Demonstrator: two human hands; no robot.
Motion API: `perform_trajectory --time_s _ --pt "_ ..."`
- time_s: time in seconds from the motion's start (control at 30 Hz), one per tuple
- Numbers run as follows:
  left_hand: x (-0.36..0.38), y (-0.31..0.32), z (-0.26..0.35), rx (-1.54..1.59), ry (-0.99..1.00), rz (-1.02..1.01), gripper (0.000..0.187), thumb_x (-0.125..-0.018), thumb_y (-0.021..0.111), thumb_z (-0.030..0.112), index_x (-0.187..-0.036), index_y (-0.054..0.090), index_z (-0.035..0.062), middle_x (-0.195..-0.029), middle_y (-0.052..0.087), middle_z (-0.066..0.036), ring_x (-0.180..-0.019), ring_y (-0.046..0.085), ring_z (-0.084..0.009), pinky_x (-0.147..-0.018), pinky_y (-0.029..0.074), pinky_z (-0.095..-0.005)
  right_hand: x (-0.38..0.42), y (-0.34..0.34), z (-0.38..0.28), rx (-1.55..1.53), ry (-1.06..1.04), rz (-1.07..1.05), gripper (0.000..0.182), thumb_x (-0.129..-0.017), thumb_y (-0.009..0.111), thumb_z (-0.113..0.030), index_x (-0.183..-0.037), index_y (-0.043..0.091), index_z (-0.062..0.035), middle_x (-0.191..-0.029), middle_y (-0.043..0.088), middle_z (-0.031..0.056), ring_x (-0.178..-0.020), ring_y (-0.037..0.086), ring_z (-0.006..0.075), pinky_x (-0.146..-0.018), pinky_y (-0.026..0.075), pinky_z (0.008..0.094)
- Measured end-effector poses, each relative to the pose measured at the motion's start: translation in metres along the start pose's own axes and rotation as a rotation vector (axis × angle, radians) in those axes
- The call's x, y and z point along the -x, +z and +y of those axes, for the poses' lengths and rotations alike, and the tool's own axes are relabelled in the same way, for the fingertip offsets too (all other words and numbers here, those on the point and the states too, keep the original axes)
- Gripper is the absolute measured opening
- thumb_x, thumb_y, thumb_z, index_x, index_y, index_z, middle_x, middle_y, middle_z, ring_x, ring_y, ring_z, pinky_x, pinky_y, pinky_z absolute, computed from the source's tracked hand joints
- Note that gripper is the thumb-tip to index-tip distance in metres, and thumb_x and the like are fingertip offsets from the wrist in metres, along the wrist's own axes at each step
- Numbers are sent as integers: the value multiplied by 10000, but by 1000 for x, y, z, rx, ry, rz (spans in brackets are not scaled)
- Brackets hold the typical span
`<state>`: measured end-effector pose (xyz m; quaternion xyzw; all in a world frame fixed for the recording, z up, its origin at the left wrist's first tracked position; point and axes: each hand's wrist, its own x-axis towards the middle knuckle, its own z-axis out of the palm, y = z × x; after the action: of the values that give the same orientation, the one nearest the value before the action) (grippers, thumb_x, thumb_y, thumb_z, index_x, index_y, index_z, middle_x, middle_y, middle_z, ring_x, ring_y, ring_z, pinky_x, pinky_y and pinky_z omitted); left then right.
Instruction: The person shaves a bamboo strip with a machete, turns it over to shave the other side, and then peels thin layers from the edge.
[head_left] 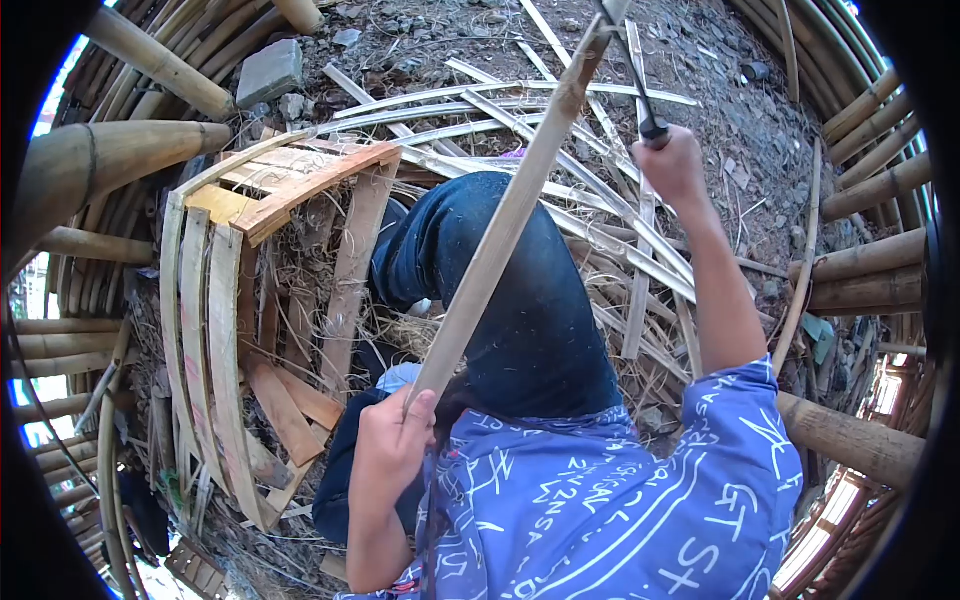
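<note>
My left hand (393, 438) is closed round the near end of a long bamboo strip (497, 248). The strip slants up and away over my bent knee (525, 300) to the top of the view. In my right hand (672, 165) is the black handle of a long knife (637, 82), its thin dark blade pointing up and away. Near the top edge the blade overlaps the strip's far end, where the strip's surface looks darker and rough.
A wooden crate (228, 300) lies on its side at the left, with fibre shavings inside. Several split bamboo strips (600, 240) lie crossed on the gravelly ground (720, 130) beyond my knee. A concrete block (270, 72) sits at upper left. Thick bamboo poles (860, 440) frame both sides.
</note>
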<state>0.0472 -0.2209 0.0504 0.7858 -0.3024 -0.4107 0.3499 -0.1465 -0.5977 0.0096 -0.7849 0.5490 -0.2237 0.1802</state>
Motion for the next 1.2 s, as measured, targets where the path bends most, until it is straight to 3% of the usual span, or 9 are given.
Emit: perform_trajectory --time_s 0.1,0.2,0.27,0.37,0.53,0.8,0.87,1.0,1.2 --pt "-5 -15 -10 388 -163 -199 429 -986 527 328 -695 571 15 -542 513 11 -454 477 -49 -449 415 -246 31 7 -21 -187 -96 -4 166 -728 627 -152 -701 623 12 -585 600 160 -535 591 281 -550 459 385" --pt "-9 -19 -1 155 -175 -144 408 -974 551 332 -722 572 12 -566 522 17 -482 488 -38 -477 417 -232 64 -1 -52 -335 -122 -118 103 -720 634 -107 -699 620 -7 -582 592 157 -528 592 273 -540 459 368" --pt "-11 -15 7 159 -144 -85 387 -902 655 345 -746 546 9 -554 547 -39 -457 530 -126 -474 427 -268 81 -3 -71 -386 -173 -165 88 -716 639 -99 -689 624 -16 -584 593 166 -531 604 302 -543 464 381" --pt "-13 -10 12 -399 352 83 423 -744 784 307 -842 508 2 -586 555 -213 -546 583 -425 -470 452 -400 96 -6 -90 -266 -304 -136 113 -683 650 -130 -679 611 -24 -593 592 188 -584 634 347 -560 491 420" --pt "-11 6 21 -478 323 147 280 -806 696 192 -861 494 6 -595 570 -230 -605 619 -421 -501 469 -467 104 -6 -104 42 -415 -210 178 -652 664 -193 -677 608 -26 -635 620 199 -630 654 360 -599 522 445" --pt "0 9 17 -486 351 191 180 -764 624 52 -874 488 13 -588 568 -234 -592 621 -411 -497 491 -465 67 -5 -83 277 -232 -221 191 -719 657 -207 -753 665 -20 -747 671 199 -730 688 330 -702 558 414" --pt "4 10 17 -478 312 185 181 -765 623 49 -880 489 11 -594 572 -234 -597 624 -407 -500 493 -466 40 -11 -75 244 -39 -236 191 -749 640 -207 -783 671 -21 -765 672 209 -752 687 342 -720 556 415" --pt "-3 13 21 -484 292 169 173 -771 619 42 -877 488 5 -610 580 -237 -611 632 -402 -519 501 -472 35 -11 -70 263 -196 -66 174 -751 625 -181 -777 660 -13 -729 663 208 -735 672 370 -704 546 440" --pt "-30 37 58 -461 269 253 189 -806 620 66 -907 474 5 -660 585 -266 -669 604 -459 -562 453 -517 82 -16 -90 8 -195 -248 128 -721 626 -160 -760 660 -43 -706 649 212 -694 651 389 -667 524 459"
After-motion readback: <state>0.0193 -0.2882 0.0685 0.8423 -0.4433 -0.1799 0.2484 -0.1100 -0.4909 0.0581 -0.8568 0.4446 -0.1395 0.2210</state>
